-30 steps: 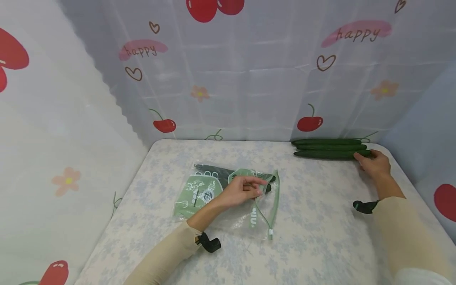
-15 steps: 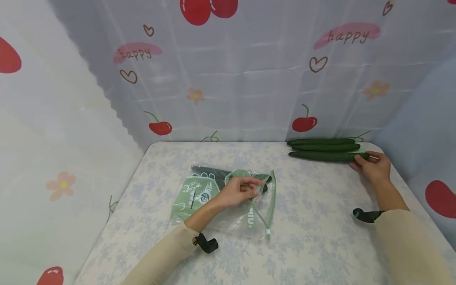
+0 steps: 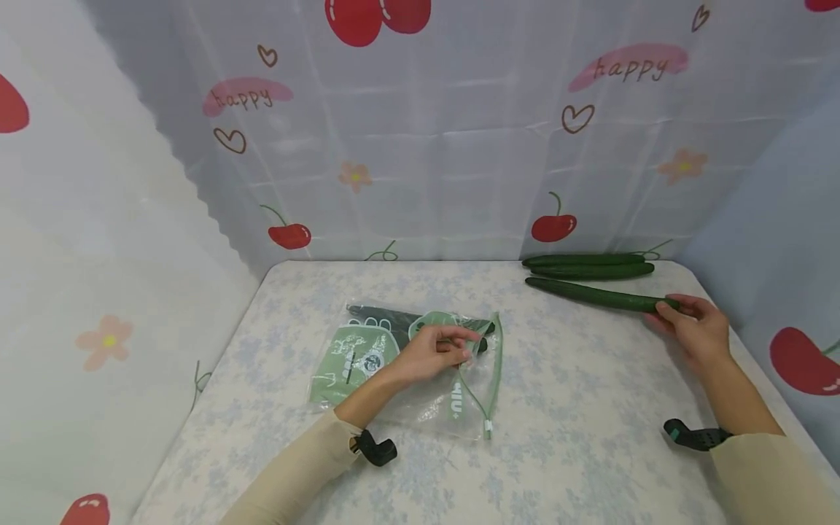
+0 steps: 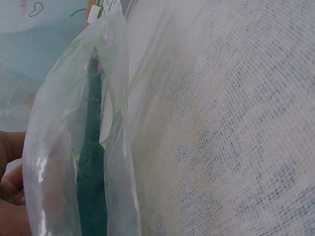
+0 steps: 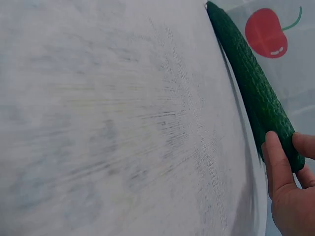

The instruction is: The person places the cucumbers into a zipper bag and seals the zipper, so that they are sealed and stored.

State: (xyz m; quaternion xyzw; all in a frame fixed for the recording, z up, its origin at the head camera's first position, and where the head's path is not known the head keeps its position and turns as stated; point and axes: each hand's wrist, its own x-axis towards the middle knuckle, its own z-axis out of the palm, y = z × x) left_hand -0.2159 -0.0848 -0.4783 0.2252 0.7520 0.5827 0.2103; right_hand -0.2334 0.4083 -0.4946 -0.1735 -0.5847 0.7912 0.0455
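Cherry-print curtain behind tabletop; left hand pinches plastic bag nearer the left edge, dark long shapes already inside, right hand grips one cucumber near the far right corner, two more cucumbers left unbagged along the far edge.

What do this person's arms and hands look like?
The left sleeve and right sleeve are plain beige. The left wrist device and right wrist device are black and bent. The left hand and right hand wear no gloves.
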